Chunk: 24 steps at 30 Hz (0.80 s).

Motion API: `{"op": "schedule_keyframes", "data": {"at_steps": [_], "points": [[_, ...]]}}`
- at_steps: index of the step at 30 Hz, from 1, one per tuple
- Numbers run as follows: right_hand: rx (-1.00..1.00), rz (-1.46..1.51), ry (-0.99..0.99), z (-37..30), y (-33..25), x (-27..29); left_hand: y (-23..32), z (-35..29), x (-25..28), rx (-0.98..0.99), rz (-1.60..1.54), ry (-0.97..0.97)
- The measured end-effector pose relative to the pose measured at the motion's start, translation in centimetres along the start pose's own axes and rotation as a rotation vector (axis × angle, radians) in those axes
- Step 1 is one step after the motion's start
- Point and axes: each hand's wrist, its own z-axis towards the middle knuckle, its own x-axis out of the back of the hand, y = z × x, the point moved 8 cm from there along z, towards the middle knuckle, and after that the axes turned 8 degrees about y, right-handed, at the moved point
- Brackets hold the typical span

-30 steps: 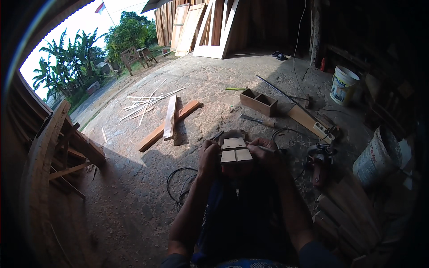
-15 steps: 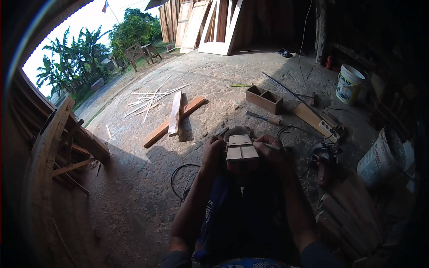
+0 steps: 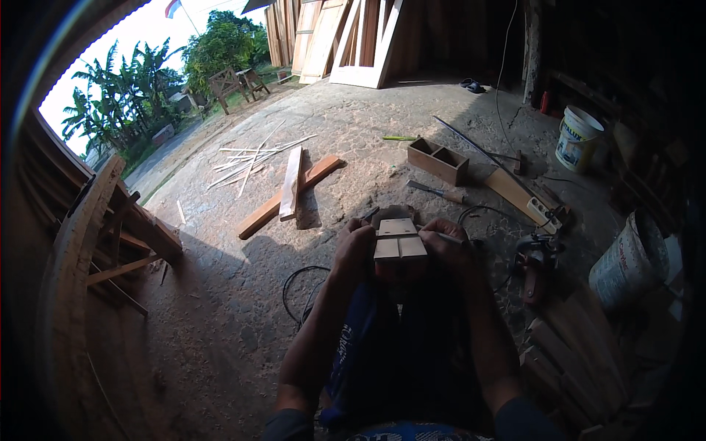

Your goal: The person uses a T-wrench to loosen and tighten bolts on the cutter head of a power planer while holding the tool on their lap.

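Note:
In front of my lap is a pale wooden block (image 3: 400,248). One dark line runs across its top and another runs along its nearer part, and small dark marks show near its far end. My left hand (image 3: 354,246) is closed at the block's left edge, thumb toward the top. My right hand (image 3: 447,244) is closed at the right edge, with a slim light rod-like thing showing by its fingers. The undersides of both hands and the block's lower part are in shadow. Just beyond the block is a dark rounded shape (image 3: 393,213).
Ahead lie a chisel (image 3: 439,191), a two-compartment wooden box (image 3: 437,162), crossed timber pieces (image 3: 290,184) and thin strips (image 3: 246,158). At right are a circular saw (image 3: 535,264), a power strip (image 3: 543,213), buckets (image 3: 579,138) and boards. A cable (image 3: 285,290) loops at left; a timber bench (image 3: 140,228) stands beyond.
The view has shifted slightly, so the surroundings sit a little differently in it. Both hands stay closed at the wooden block's sides, with barely any visible movement.

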Motion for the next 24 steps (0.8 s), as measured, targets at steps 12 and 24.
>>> {"op": "schedule_keyframes", "data": {"at_steps": [12,24], "points": [[0.042,-0.009,-0.009,0.0,-0.2,-0.1,-0.1,-0.1,0.0,-0.007,-0.048,0.007],[0.045,-0.042,0.012,0.1,0.0,0.1,-1.3,0.1,0.0,-0.037,-0.041,0.022]]}}
